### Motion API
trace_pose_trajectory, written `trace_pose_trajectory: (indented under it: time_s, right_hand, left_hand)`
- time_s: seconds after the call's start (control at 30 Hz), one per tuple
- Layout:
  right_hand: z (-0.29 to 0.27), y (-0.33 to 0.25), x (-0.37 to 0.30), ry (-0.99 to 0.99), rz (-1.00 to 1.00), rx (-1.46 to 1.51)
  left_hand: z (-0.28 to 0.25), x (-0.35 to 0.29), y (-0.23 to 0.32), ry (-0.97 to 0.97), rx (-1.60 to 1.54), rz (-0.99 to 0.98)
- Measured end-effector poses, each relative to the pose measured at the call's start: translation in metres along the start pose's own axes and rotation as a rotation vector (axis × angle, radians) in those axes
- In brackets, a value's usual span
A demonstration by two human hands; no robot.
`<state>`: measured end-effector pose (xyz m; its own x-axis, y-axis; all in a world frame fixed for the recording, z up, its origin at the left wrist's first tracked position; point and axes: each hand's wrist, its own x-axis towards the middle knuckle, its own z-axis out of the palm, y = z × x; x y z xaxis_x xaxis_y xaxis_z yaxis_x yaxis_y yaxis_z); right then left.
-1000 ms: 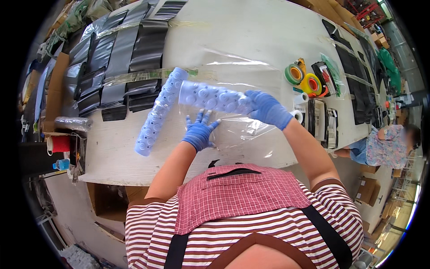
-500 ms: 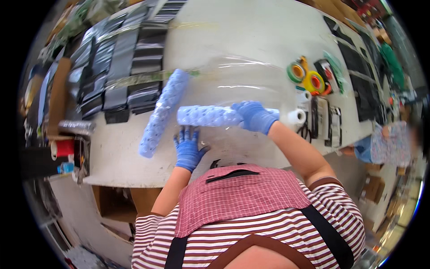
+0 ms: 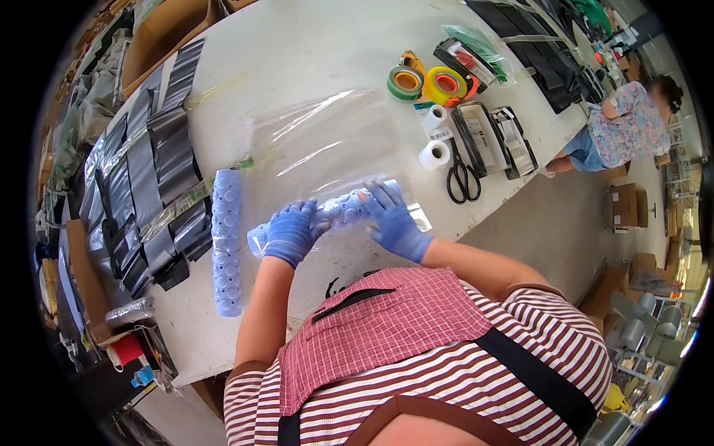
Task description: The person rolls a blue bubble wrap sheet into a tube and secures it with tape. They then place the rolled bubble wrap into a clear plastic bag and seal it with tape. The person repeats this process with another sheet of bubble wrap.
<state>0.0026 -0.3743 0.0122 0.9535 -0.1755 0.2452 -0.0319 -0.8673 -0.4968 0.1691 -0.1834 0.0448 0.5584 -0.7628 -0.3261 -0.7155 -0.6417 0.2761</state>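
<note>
A rolled light-blue mat [image 3: 345,208] with suction-cup-like bumps lies crosswise before me on the table, with shiny clear plastic film [image 3: 320,141] over part of it and spread out beyond it. Over the roll's left part lies my left hand [image 3: 292,232], in a blue glove, its fingers stretched forward. My right hand [image 3: 396,221], also gloved in blue, rests on the roll's right part with fingers spread. A second rolled blue mat [image 3: 226,245] lies to the left, pointing away from me, apart from both hands.
To the right are tape rolls [image 3: 446,85], small white rolls [image 3: 434,154], black scissors [image 3: 462,183] and black-edged trays [image 3: 483,137]. Grey plastic bags [image 3: 175,149] lie on the left, near a cardboard box [image 3: 167,37]. Another person [image 3: 628,123] is beyond the table's right edge.
The view has swung to the right. My left hand has gone from the table in front of the roll onto it. My right hand has spread its fingers at the right end.
</note>
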Motion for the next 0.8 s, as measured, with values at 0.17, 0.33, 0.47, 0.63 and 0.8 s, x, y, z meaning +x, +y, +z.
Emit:
trace_pose_trajectory:
  time_s: [0.17,0.33,0.47,0.63,0.8]
  right_hand:
    - [0.009,0.037,-0.076,-0.326,-0.001,-0.073]
    - [0.013,0.049,-0.088,-0.435,-0.006,-0.184]
    - [0.0,0.036,-0.075,-0.527,0.019,-0.177]
    - [-0.004,0.04,-0.071,-0.525,-0.057,-0.218]
    - [-0.038,0.048,-0.059,-0.631,-0.173,-0.181]
  left_hand:
    - [-0.017,0.019,0.018,-0.2,-0.066,-0.129]
    - [-0.01,0.014,0.019,-0.135,0.037,-0.065]
    - [-0.009,0.009,0.024,-0.112,0.049,-0.035]
    - [0.013,0.011,0.028,-0.043,0.086,0.023]
    - [0.021,-0.008,0.036,-0.153,0.041,-0.09]
